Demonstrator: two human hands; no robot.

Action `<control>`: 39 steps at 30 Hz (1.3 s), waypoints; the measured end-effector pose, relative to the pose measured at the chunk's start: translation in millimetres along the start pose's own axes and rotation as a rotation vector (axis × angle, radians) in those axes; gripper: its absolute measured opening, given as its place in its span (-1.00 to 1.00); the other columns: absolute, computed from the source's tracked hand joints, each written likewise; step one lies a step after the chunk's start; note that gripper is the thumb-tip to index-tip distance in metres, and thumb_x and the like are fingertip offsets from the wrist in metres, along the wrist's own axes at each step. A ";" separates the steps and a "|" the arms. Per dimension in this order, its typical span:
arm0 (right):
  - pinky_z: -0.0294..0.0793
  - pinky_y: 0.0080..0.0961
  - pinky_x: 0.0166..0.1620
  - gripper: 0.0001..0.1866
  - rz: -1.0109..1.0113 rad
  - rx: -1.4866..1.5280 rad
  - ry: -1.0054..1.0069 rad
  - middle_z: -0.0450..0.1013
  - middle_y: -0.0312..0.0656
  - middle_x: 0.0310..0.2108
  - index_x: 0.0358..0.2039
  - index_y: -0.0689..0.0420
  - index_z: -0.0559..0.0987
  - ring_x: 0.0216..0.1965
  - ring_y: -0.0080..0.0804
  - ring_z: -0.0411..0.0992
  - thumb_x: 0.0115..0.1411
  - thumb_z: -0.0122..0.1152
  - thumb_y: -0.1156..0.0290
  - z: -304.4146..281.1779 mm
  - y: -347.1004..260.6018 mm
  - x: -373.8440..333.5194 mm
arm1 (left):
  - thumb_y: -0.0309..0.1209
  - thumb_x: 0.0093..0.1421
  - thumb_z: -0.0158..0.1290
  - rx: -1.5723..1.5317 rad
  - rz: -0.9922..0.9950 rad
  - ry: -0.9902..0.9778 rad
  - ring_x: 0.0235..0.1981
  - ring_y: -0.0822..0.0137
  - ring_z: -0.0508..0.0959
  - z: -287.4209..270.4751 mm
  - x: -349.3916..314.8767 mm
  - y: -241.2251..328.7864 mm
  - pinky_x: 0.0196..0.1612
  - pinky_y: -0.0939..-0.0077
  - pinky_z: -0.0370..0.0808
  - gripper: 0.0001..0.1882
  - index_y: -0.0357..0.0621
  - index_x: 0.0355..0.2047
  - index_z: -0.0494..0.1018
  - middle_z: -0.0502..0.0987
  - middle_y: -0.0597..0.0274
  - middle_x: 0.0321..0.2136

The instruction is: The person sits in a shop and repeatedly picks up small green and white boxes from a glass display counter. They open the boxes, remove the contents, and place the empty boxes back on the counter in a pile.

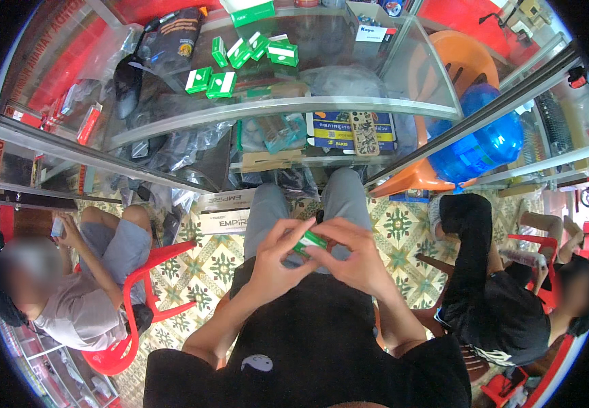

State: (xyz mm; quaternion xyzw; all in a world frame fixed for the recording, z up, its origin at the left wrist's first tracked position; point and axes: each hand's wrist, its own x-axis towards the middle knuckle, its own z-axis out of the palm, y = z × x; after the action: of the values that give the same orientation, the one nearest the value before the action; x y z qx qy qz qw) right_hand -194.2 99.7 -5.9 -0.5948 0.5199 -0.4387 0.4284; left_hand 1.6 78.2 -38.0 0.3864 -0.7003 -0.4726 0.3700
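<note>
Above my lap, both hands meet around a small green and white box (313, 241). My left hand (283, 253) grips its left side with thumb and fingers. My right hand (352, 255) closes on it from the right, fingertips near its top edge. Part of the box is hidden behind my fingers. On the glass counter ahead lie several matching small green boxes (240, 54), loosely grouped. Behind them stands a larger open green carton (253, 13).
Ahead is a glass display counter (281, 109) with a metal-framed edge. A phone in a patterned case (364, 132) lies on its lower shelf. A blue water jug (478, 146) rests on an orange chair (403, 177) at right. People sit on both sides, one on a red chair (131, 306).
</note>
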 end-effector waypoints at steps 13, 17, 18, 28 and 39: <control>0.62 -0.32 -0.08 -0.71 -0.055 0.105 0.174 0.65 0.01 -0.17 0.06 0.29 0.68 -0.18 -0.19 0.64 0.39 0.35 0.45 6.1 -0.7 -12.5 | -0.73 -0.02 0.47 -0.243 -0.035 -0.002 0.04 0.27 0.63 -9.4 0.9 -1.1 -0.02 0.44 0.75 -0.31 -0.34 0.18 0.59 0.48 0.09 0.10; 0.58 -0.26 0.10 -0.73 -0.206 0.130 0.083 0.59 0.01 0.04 0.08 0.30 0.68 0.05 -0.13 0.60 0.41 0.32 0.52 -3.0 5.7 -18.8 | -0.74 -0.01 0.44 -0.535 -0.134 -0.156 0.13 0.20 0.59 -19.9 -0.9 -15.2 0.03 0.44 0.72 -0.25 -0.45 0.26 0.51 0.42 0.06 0.17; 0.57 -0.25 0.12 -0.74 -0.227 0.132 0.057 0.58 0.01 0.07 0.07 0.30 0.69 0.08 -0.12 0.58 0.40 0.32 0.53 -5.1 6.0 -20.7 | -0.73 -0.01 0.45 -0.585 -0.126 -0.177 0.13 0.19 0.59 -21.6 -1.0 -21.4 0.00 0.45 0.72 -0.23 -0.46 0.26 0.49 0.42 0.05 0.17; 0.62 -0.26 0.05 -0.72 -0.367 0.134 -0.054 0.58 -0.01 0.03 0.03 0.30 0.68 0.01 -0.07 0.61 0.33 0.39 0.54 -0.2 -3.4 -24.0 | -0.13 0.47 0.19 -0.864 -0.304 0.014 -0.04 0.13 0.68 -24.3 -27.7 -48.5 0.10 0.18 0.60 -0.49 -0.46 0.05 0.54 0.61 -0.07 0.02; 0.71 -0.44 -0.12 -0.70 -0.079 0.161 0.024 0.63 -0.03 -0.06 0.05 0.37 0.66 -0.18 -0.34 0.67 0.37 0.40 0.48 1.1 3.5 -25.1 | -0.36 0.50 0.13 -0.540 -0.259 0.052 -0.20 0.21 0.70 -13.8 -13.8 -25.1 -0.27 0.25 0.81 -0.63 -0.52 0.07 0.50 0.62 -0.02 -0.08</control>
State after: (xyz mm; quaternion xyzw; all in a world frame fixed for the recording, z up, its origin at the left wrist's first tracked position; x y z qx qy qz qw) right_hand -195.8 124.5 -11.4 -0.5731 0.4641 -0.5027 0.4511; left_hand 24.5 79.0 -60.0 0.3721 -0.4844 -0.6750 0.4139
